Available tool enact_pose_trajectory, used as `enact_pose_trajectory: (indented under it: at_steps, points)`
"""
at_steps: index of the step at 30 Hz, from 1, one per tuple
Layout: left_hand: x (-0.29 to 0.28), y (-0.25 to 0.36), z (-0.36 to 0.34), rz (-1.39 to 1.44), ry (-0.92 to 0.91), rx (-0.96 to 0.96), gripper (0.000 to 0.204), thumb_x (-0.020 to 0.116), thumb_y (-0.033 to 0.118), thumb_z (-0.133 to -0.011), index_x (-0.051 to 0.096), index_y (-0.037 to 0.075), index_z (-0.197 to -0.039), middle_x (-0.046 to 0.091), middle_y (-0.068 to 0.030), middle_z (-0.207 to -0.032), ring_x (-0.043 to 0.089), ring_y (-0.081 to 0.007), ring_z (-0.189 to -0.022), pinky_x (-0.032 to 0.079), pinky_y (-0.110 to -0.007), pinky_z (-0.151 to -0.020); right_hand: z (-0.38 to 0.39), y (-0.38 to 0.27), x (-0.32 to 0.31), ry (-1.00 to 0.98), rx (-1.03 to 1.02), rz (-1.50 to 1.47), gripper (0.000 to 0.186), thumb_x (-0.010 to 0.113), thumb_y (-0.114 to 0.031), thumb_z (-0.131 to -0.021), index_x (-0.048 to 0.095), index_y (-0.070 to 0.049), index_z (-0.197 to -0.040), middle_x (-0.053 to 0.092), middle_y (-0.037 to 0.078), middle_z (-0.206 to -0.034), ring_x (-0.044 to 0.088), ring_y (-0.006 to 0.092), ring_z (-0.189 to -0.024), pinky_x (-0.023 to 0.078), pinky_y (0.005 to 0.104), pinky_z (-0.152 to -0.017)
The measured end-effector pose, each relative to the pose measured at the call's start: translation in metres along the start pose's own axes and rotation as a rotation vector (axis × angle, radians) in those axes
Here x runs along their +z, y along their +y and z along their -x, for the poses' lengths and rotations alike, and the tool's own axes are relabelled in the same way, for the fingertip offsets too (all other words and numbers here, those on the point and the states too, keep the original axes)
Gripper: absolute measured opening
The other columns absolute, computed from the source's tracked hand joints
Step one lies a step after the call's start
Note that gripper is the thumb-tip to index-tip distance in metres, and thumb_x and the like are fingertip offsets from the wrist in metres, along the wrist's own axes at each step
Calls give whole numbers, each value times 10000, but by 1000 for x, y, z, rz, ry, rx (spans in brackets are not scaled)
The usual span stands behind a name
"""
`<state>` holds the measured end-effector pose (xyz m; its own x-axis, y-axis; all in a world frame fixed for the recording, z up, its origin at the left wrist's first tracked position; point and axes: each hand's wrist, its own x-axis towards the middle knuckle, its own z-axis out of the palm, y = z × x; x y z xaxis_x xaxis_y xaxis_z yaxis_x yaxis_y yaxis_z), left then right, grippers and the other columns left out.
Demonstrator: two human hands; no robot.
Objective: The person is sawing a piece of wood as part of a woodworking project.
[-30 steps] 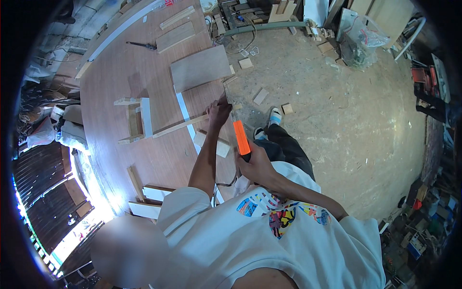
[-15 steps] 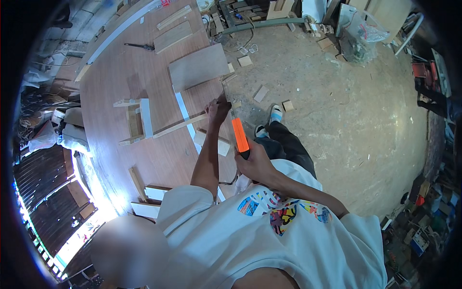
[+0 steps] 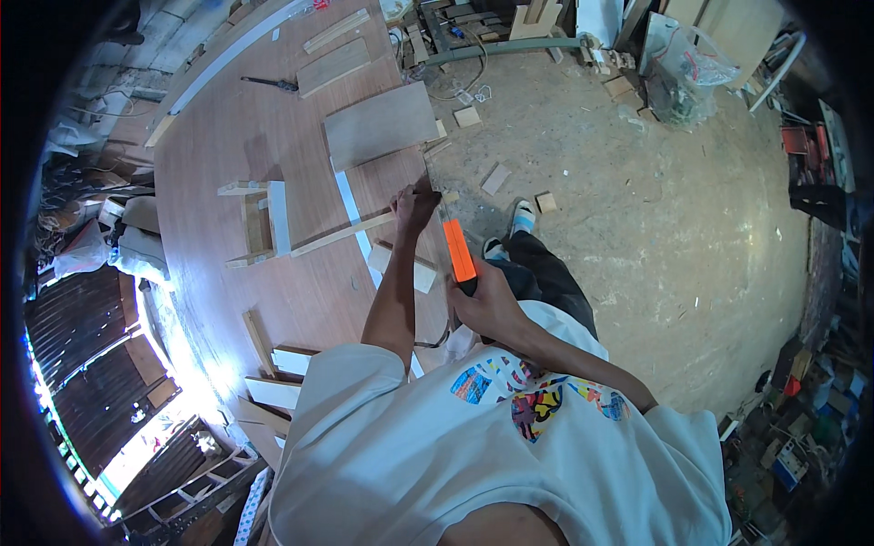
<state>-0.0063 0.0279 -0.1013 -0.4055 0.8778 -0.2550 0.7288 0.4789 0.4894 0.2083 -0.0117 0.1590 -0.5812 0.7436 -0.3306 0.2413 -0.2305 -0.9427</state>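
Observation:
My left hand [image 3: 415,209] is closed on the end of a narrow wooden strip [image 3: 341,236], at the edge of the workbench [image 3: 218,309]. The strip reaches left across the bench towards a small wooden frame [image 3: 279,218]. A hand saw [image 3: 461,251] with an orange and black handle is in my right hand [image 3: 489,298], its fingers wrapped around the grip. The saw points away from me, towards the strip's end beside my left hand. Its thin blade barely shows, and I cannot tell whether it touches the wood.
Flat boards [image 3: 381,126] and a dark slim tool [image 3: 270,84] lie farther up the bench. Wood pieces [image 3: 273,391] sit at its near left. Offcuts [image 3: 494,178] are scattered on the floor [image 3: 655,246]. A clear plastic bag [image 3: 687,77] stands at the far right.
The saw and my right hand have moved slightly forward, while my left hand keeps its hold on the strip. A blurred patch at lower left is gone, and a ladder shows there.

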Motion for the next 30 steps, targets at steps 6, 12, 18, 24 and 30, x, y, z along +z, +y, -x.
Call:
enact_pose_trajectory:
  at_steps: [6,12,18,24,30]
  points:
    - [-10,11,4,123,-17,-44,251,705,412,-737,739,203,-872,622,-124,-956,555,-301,-1041,332,-444,-959,5,-6,-1,-62,58,33,113,565,-12,-835,527,34,-931,567,88,-687,574,127,-642,468,300,-592]
    - [-10,6,4,158,7,-72,336,695,423,-741,726,121,-884,628,-143,-994,547,-313,-1061,305,-436,-989,6,4,4,-27,27,14,117,571,-14,-841,528,29,-942,575,97,-692,581,135,-646,477,305,-599]
    - [-3,18,6,74,226,60,309,644,332,-776,633,29,-839,671,-201,-859,645,-382,-865,464,-476,-791,6,4,1,-35,41,56,140,580,-23,-849,543,30,-973,592,106,-714,574,131,-647,478,307,-600]
    - [-3,-14,0,221,37,-111,368,693,461,-748,735,169,-969,615,-142,-1070,536,-324,-1076,295,-435,-1007,10,0,12,21,-27,-10,186,612,-27,-766,537,69,-906,579,183,-654,601,214,-592,455,369,-562]
    - [-7,-3,4,209,47,-15,300,714,473,-742,771,219,-892,615,-99,-982,545,-305,-1041,318,-435,-978,8,-3,4,10,16,-15,183,612,-22,-761,540,65,-906,576,187,-650,605,230,-591,454,367,-564]
